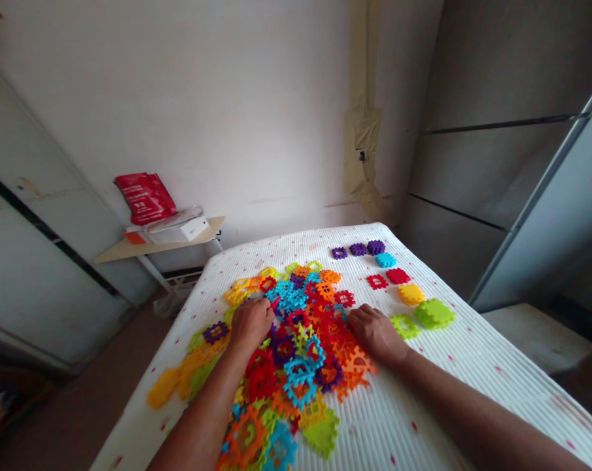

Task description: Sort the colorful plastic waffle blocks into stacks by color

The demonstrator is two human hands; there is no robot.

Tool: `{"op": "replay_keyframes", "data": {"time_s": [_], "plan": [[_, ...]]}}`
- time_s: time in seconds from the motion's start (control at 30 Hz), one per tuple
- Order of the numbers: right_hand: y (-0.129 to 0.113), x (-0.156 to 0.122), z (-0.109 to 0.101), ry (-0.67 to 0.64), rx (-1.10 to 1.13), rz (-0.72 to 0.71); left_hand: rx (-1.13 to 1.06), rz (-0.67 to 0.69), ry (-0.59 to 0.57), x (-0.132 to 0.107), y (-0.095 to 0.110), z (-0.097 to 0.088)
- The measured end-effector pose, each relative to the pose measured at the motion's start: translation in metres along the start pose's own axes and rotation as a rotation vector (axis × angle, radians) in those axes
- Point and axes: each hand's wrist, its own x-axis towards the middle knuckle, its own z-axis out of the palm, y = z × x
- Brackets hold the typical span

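A wide heap of toothed plastic building pieces (300, 373) in red, orange, blue, yellow, green and purple spreads over the white cloth. At its left side my left hand (250, 322) is closed, its fingertips pinching a small red piece (275, 303). My right hand (377, 333) lies palm down against the heap's right edge, beside red and orange pieces (342, 327). Its fingers are slightly bent and its palm is hidden; nothing shows in its grip.
To the right stand sorted pieces: purple stacks (375, 247), a blue stack (386, 260), red pieces (398, 276), a yellow stack (411, 294) and a green stack (435, 314). A side table (114, 254) with a red bag (146, 199) and white box (182, 229) stands back left.
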Motion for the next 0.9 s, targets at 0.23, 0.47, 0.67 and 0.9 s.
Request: {"op": "replay_keyframes", "data": {"time_s": [0.23,0.47,0.67,0.9], "plan": [[0.002,0.0,0.001,0.006,-0.016,-0.006,-0.439,-0.14,0.094,-0.01,-0.006,-0.003],[-0.009,0.018,-0.026,0.246,0.158,-0.063,-1.153,-0.277,-0.014,-0.034,0.012,0.013],[-0.059,0.049,-0.048,0.133,0.214,-0.225,-1.303,-0.297,-0.067,-0.044,0.024,0.014],[-0.078,0.066,-0.048,-0.003,0.054,-0.25,-1.318,-0.306,-0.135,-0.047,0.02,0.025]]}}
